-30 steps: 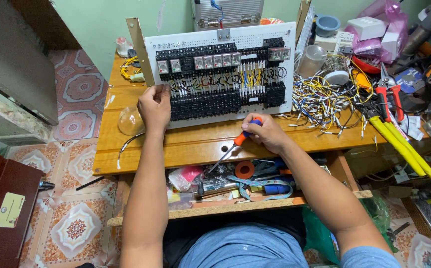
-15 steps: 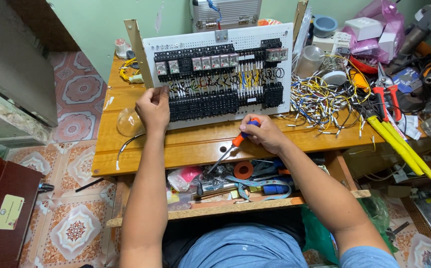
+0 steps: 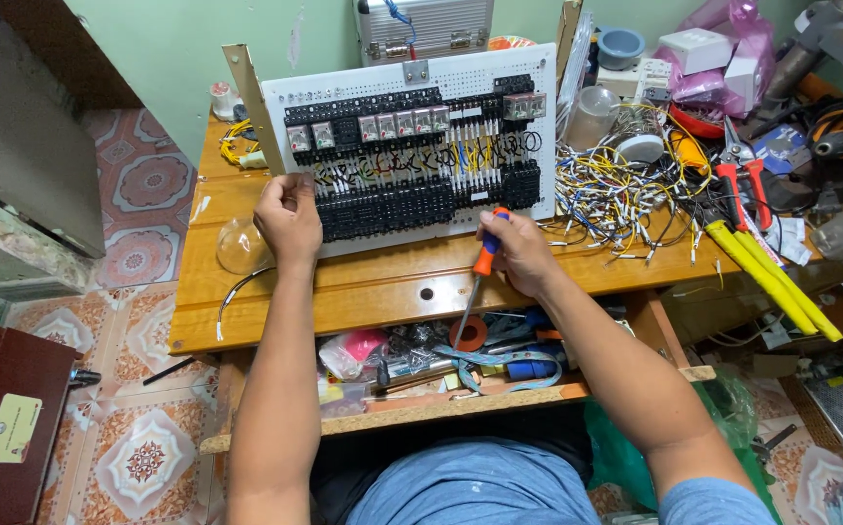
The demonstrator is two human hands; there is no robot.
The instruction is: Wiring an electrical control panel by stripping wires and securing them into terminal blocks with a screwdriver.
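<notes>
Workbench (image 3: 382,292) of yellow wood carries a white control panel (image 3: 412,146) at twelve o'clock, propped upright. Left hand (image 3: 288,219) pinches wiring at the panel's nine o'clock edge. Right hand (image 3: 518,255), at five o'clock, is closed around an orange-handled screwdriver (image 3: 478,277), blade pointing down.

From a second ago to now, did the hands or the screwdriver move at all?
Only a little. The right hand turned the orange-handled screwdriver more upright, so its tip now points down toward the open drawer instead of out to the left. It kept its grip throughout. The left hand stayed on the left edge of the wired control panel, and the panel stayed propped on the wooden desk.
</notes>
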